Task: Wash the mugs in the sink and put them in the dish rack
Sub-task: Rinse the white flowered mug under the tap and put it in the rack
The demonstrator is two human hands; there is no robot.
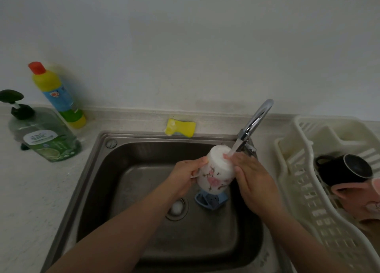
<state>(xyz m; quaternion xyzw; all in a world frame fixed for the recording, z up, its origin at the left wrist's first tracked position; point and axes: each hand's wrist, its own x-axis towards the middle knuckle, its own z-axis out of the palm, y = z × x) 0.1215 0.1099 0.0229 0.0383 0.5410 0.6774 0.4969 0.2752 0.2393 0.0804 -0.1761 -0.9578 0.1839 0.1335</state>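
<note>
The steel sink (pixel 98 190) fills the middle of the view, and its near edge is cut off by the bottom of the frame. To the right of the hands stands the cream dish rack (pixel 304 190), also cut off at the right side. In it a black mug (pixel 349 167) lies on its side with the mouth toward the viewer, and a pink mug (pixel 357 198) beside it is only partly visible.

Over the sink, the white mug with pink flowers (pixel 216 174) is held tilted. Its long axis goes from low and near to high and far, and its foamy bottom points up toward the faucet (pixel 255 120). The water stream falls on this upper end. The mouth of the mug points down and is hidden.

The left hand (pixel 185 180) grips the mug on its left side with curled fingers; the handle there is mostly covered. The right hand (pixel 253 180) lies flat with straight fingers on the right side of the mug.

Just below the grip, a blue mug (pixel 209 200) lies on the sink floor, mostly hidden. Behind the sink rests a yellow sponge (pixel 181 127).
</note>
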